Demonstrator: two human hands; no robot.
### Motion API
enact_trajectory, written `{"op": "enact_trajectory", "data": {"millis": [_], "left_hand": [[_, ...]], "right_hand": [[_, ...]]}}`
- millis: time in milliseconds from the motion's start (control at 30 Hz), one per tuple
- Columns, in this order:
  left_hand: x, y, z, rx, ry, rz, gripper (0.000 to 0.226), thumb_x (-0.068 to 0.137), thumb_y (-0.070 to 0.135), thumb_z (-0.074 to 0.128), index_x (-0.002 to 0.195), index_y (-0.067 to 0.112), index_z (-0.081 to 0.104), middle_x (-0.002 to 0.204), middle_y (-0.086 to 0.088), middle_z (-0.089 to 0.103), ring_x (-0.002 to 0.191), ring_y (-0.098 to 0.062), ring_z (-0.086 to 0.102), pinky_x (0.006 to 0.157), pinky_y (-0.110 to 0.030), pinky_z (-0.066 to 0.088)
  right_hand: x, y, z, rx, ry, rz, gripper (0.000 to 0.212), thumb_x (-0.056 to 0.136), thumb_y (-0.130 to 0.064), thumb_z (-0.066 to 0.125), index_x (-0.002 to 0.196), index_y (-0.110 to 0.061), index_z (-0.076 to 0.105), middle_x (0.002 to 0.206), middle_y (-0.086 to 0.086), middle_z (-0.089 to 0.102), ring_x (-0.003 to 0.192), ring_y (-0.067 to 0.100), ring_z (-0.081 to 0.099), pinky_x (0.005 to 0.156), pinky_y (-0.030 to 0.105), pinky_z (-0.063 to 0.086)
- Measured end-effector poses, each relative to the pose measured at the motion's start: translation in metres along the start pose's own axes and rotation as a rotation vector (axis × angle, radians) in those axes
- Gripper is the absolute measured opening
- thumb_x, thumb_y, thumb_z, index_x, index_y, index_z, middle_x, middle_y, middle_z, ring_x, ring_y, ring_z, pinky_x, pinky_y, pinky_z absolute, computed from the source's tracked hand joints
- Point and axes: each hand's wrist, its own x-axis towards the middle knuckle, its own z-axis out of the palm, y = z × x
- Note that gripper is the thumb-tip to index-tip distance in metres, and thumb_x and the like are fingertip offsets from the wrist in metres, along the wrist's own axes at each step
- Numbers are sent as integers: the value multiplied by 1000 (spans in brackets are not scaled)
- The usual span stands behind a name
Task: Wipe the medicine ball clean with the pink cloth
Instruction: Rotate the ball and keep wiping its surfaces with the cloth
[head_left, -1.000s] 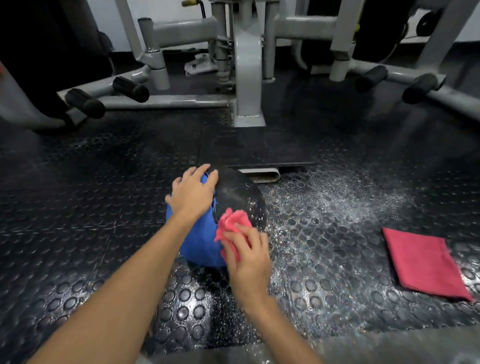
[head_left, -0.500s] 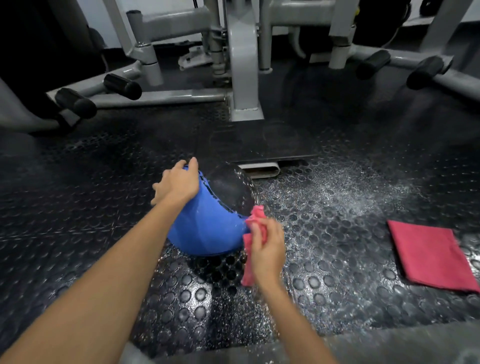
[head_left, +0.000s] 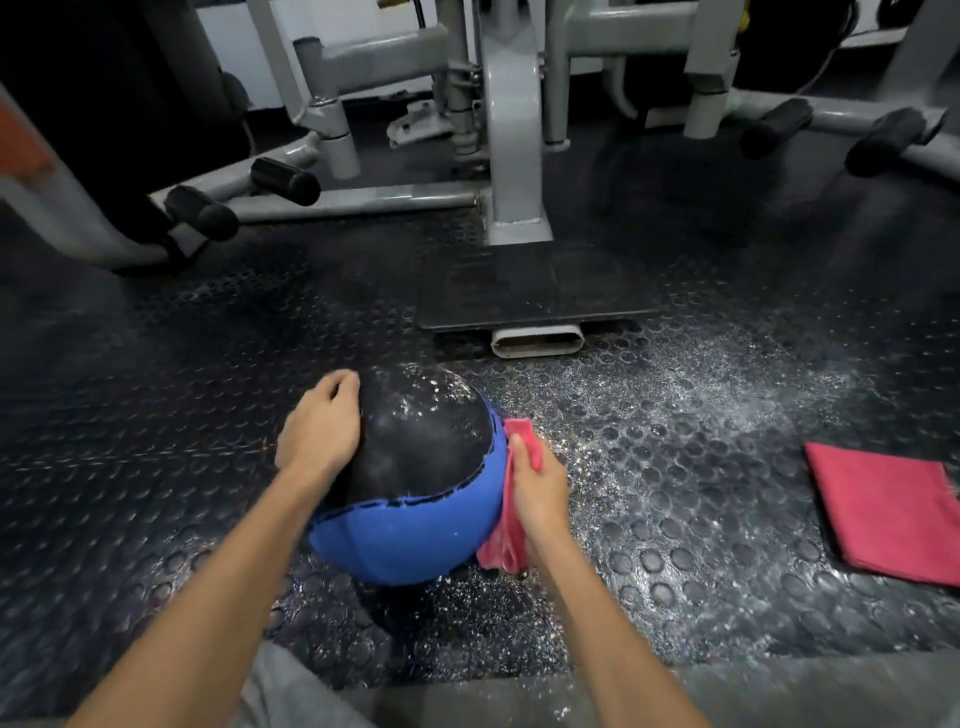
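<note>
A black and blue medicine ball (head_left: 415, 483) sits on the studded rubber floor in front of me, its black half up and flecked with wet spots. My left hand (head_left: 319, 431) rests on the ball's upper left side with fingers curled over it. My right hand (head_left: 537, 486) grips the pink cloth (head_left: 511, 519) and presses it against the ball's right side, over the blue half. The cloth hangs down below my hand to the floor.
A second folded pink cloth (head_left: 888, 519) lies on the floor at the right. Wet spray glistens on the floor (head_left: 675, 395) right of the ball. A grey gym machine frame (head_left: 511, 156) with black padded rollers stands behind.
The ball has rolled so the black half now faces up and the blue half sits low. My right hand with the cloth has moved from the ball's front to its right side.
</note>
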Motion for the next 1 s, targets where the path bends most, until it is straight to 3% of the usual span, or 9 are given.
{"op": "enact_trajectory", "data": {"millis": [67, 133, 233, 300, 467, 700, 800, 900, 1000], "left_hand": [[-11, -7, 1, -27, 52, -20, 44, 99, 41, 28, 138, 28, 44, 145, -6, 43, 131, -32, 39, 105, -38, 28], [-17, -16, -2, -73, 91, -28, 43, 100, 40, 28, 138, 27, 44, 146, -4, 42, 132, -29, 38, 105, -37, 27], [-25, -29, -4, -146, 111, -11, 41, 100, 38, 30, 137, 29, 45, 146, 3, 42, 133, -23, 37, 107, -33, 25], [-37, -33, -2, -172, 136, 8, 41, 100, 38, 31, 138, 30, 44, 146, 5, 41, 133, -21, 37, 108, -34, 24], [-53, -29, 10, -116, 192, 43, 43, 99, 42, 28, 140, 33, 39, 149, 8, 35, 136, -20, 31, 108, -41, 24], [-49, -31, 12, -107, 149, 118, 40, 99, 38, 34, 138, 32, 43, 149, 7, 37, 136, -19, 32, 108, -37, 24], [-56, -31, 12, -117, 138, 158, 41, 99, 38, 31, 139, 33, 42, 150, 10, 35, 139, -15, 27, 110, -38, 21], [-64, -21, 19, -62, 139, 156, 42, 99, 41, 29, 140, 36, 39, 152, 11, 31, 141, -16, 22, 112, -44, 20], [-68, 0, 30, 20, 139, 135, 42, 99, 41, 28, 141, 37, 36, 153, 13, 27, 142, -18, 18, 110, -50, 19]], "right_hand": [[-12, -7, 6, -74, 47, -142, 21, 89, -36, 49, 102, -27, 63, 92, -8, 64, 83, 9, 58, 78, 27, 51], [-36, -18, 22, -221, 35, -525, 23, 85, -39, 52, 104, -33, 65, 107, -15, 63, 94, 6, 50, 84, 19, 41], [-53, -24, 35, -488, -31, -931, 22, 85, -44, 51, 99, -36, 66, 113, -20, 60, 92, 11, 45, 76, 22, 39], [-40, -26, 30, -490, 16, -888, 22, 84, -45, 52, 99, -38, 67, 110, -20, 61, 91, 12, 48, 74, 23, 41], [3, -38, 10, -307, 62, -298, 19, 90, -38, 52, 99, -29, 66, 98, 0, 66, 94, 22, 60, 77, 31, 46], [-83, -33, 27, -741, -119, -1162, 14, 89, -39, 53, 94, -36, 66, 112, -19, 61, 87, 16, 52, 66, 31, 47], [-53, -42, 14, -571, -69, -1004, 11, 87, -33, 58, 90, -40, 66, 109, -21, 62, 97, -2, 48, 74, 22, 39], [-7, -49, -4, -385, 26, -434, 12, 88, -40, 56, 93, -35, 66, 93, -11, 64, 93, 16, 59, 72, 27, 42], [-5, -53, -9, -450, 68, -366, 14, 88, -36, 56, 94, -30, 67, 94, -6, 65, 92, 20, 59, 71, 29, 42]]}}
